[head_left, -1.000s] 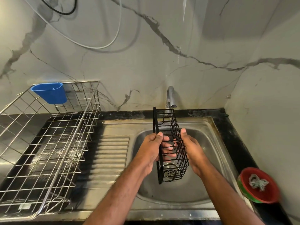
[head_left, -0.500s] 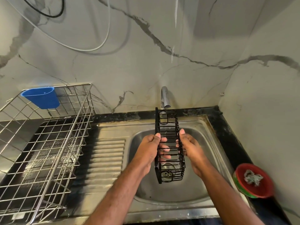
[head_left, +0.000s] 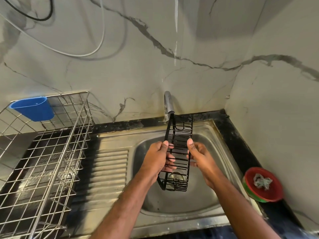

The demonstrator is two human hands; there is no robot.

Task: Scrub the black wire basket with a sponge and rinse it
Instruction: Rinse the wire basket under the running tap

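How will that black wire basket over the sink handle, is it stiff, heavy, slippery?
The black wire basket probably stays stiff: its thin rods keep their shape, pinched between the left hand and right hand. It looks light, mostly open gaps. Thin bare wire may well slip when wet.

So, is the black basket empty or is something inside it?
Empty: through the bars of the black basket only the sink and both hands' fingers show.
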